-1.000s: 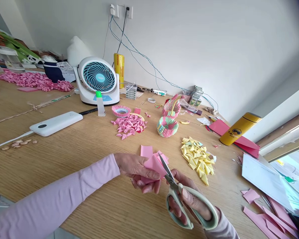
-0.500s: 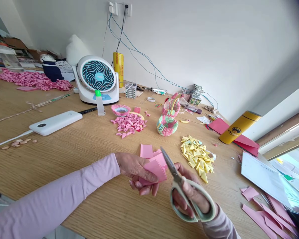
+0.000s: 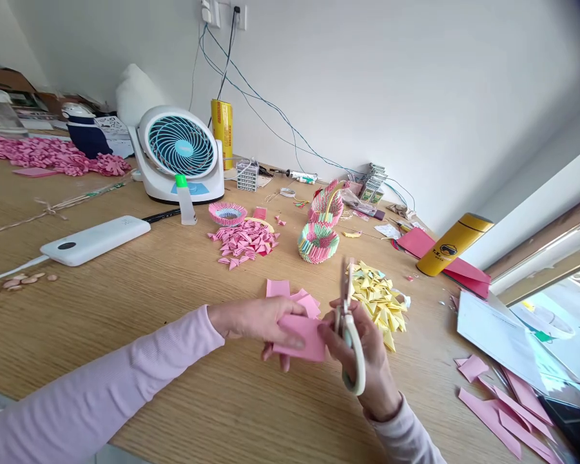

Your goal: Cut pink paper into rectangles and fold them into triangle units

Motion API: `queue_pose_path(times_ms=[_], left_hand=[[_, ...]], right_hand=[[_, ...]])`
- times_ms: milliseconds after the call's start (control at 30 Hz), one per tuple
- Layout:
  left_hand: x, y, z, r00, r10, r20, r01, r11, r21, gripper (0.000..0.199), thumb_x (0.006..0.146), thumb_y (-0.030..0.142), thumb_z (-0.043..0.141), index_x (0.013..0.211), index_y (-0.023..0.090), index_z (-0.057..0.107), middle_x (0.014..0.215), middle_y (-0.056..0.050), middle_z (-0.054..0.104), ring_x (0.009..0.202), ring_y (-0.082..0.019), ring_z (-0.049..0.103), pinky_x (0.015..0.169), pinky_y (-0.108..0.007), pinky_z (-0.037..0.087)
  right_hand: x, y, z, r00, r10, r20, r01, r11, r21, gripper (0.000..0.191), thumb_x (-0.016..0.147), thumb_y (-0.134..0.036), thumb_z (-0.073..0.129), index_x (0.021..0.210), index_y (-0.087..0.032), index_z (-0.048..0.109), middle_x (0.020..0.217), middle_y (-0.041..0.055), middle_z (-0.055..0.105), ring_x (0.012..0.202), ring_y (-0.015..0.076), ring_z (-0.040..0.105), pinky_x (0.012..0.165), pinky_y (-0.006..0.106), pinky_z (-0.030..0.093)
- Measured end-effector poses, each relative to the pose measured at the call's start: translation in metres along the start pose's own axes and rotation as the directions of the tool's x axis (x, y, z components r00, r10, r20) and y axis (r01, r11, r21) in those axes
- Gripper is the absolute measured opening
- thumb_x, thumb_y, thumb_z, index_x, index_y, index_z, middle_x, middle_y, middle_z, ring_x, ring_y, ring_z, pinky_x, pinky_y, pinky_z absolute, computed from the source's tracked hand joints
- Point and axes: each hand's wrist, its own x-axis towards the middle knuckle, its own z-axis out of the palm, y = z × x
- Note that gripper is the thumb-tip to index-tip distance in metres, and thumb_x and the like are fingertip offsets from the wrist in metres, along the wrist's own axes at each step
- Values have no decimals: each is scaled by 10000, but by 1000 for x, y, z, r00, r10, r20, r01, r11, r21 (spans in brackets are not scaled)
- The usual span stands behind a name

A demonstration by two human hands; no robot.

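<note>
My left hand (image 3: 265, 325) grips a piece of pink paper (image 3: 305, 338) between thumb and fingers, above the table. The thumb and forefinger of my right hand (image 3: 365, 348) touch the right edge of that paper. Held in the same hand is a pair of scissors (image 3: 352, 341) with pale handles, its blades pointing up and blurred. Loose pink paper pieces (image 3: 277, 288) lie on the table just behind my left hand. A pile of folded yellow paper triangles (image 3: 379, 299) sits behind my right hand.
Folded pink pieces (image 3: 246, 240) lie near a small paper bowl (image 3: 227, 213) and woven paper baskets (image 3: 319, 243). A white fan (image 3: 178, 151), a glue bottle (image 3: 186, 203) and a power bank (image 3: 94, 240) stand left. Pink offcuts (image 3: 493, 412) and a yellow flask (image 3: 452, 245) are right.
My right hand has turned the scissors upright and moved its fingertips to the paper's right edge. The view has shifted slightly, so the table things appear further left.
</note>
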Motion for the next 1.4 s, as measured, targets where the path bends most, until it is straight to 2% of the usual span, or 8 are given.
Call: queue_pose_path(times_ms=[67,133,267,533,700,833,1200,1400], left_hand=[[1,0,2,966,82,-245,-125,978,-166,391,722,368,769,990,148,588,722,-7,652,500,-80,576,420,-169,382],[5,-2,10,890,120,-440,-281,904,-322,351,715,327,781,962,143,615,713,7,631,519,-58,546,469,-168,390],[20,-9,35,798,159,-582,-519,673,-527,255,706,295,793,869,143,670,788,-19,650,670,-82,578,617,-185,432],[24,-12,36,788,229,-571,-585,566,-581,205,791,327,723,821,144,637,807,-40,665,738,-145,609,703,-256,470],[23,-16,35,774,164,-612,-562,623,-544,216,758,320,755,826,158,630,770,9,618,673,-94,566,629,-198,450],[23,-18,38,805,194,-561,-521,683,-511,269,758,382,742,866,156,647,796,-1,612,691,-102,566,637,-206,471],[23,-20,33,838,135,-529,-479,645,-595,195,796,317,716,855,139,662,830,-39,658,724,-132,608,671,-230,488],[21,-19,19,774,143,-617,-556,621,-553,172,783,292,728,827,155,635,848,-18,636,756,-127,597,692,-225,471]], right_hand=[[0,0,-2,991,-36,-133,39,999,17,378,757,-292,740,1037,-230,494,727,-36,587,539,95,510,480,213,424],[0,0,-2,972,-69,-226,74,997,11,385,759,-281,740,1049,-238,491,728,-36,584,565,109,533,503,227,434],[-5,5,11,948,-132,-291,136,991,-6,392,741,-267,754,1028,-249,489,730,-37,577,565,116,530,525,247,438],[-11,9,23,986,-68,-153,72,997,22,419,742,-272,768,1042,-252,476,715,-45,566,542,99,507,477,214,409],[-8,4,16,993,-63,-98,65,998,21,358,790,-335,728,1030,-236,481,695,-38,578,550,113,536,489,231,415],[-7,0,15,991,-20,-129,24,999,29,352,798,-362,715,1022,-233,477,669,-44,569,534,114,524,474,232,402],[-4,-1,11,998,-28,-56,28,1000,-3,342,809,-373,701,1009,-224,467,632,-56,537,509,97,497,461,216,407],[-15,-18,-6,966,68,251,-82,996,44,337,887,-513,541,1010,-205,479,701,-8,560,533,126,566,437,233,414]])
